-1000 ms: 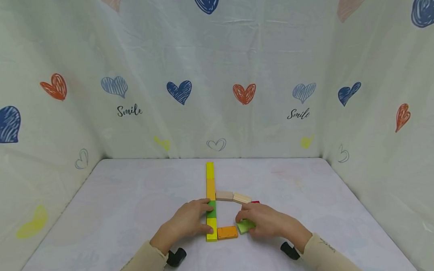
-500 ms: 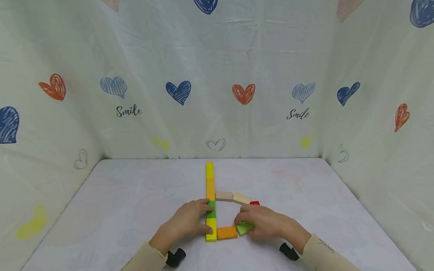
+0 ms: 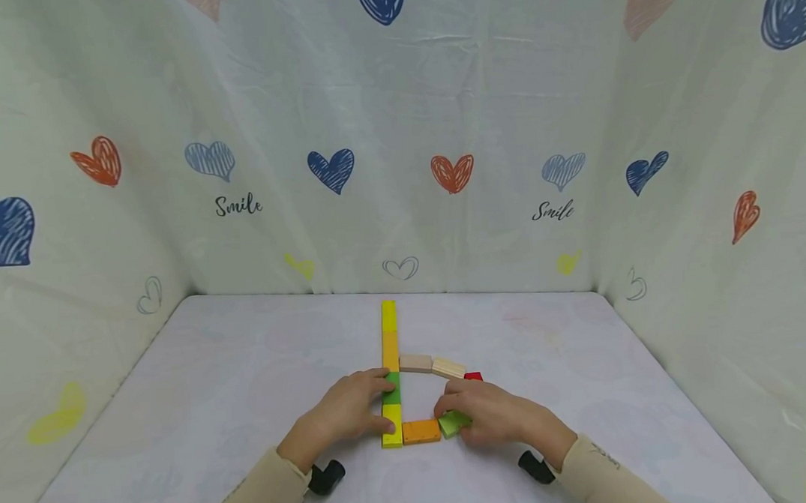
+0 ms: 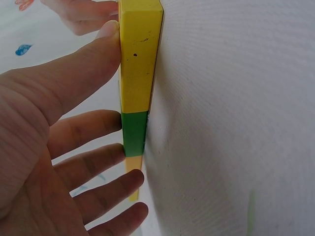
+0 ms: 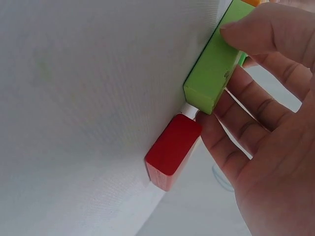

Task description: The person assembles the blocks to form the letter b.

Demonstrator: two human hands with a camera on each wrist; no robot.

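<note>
In the head view, a straight row of blocks runs away from me: a near yellow block (image 3: pixel 392 441), a green block (image 3: pixel 394 396), an orange-yellow block (image 3: pixel 390 351) and a far yellow block (image 3: pixel 388 316). My left hand (image 3: pixel 339 415) touches the row's left side, thumb tip against the near yellow block, fingers fairly straight along the green one. My right hand (image 3: pixel 501 414) pinches a light green block (image 5: pixel 211 64) between thumb and fingers. This block lies at an angle beside the orange block (image 3: pixel 421 431). Close to my right fingertips stands a red block (image 5: pixel 173 145), largely hidden in the head view.
Two plain wooden blocks, a left one (image 3: pixel 416 363) and a right one (image 3: pixel 448 367), curve from the row toward the red block. Beneath everything is a white-covered table (image 3: pixel 199 380), backed by a curtain (image 3: pixel 402 229) printed with hearts.
The right hand has shifted slightly left with the light green block, which has turned a little and sits closer against the orange block. More of the red block shows. The left hand stays put.
</note>
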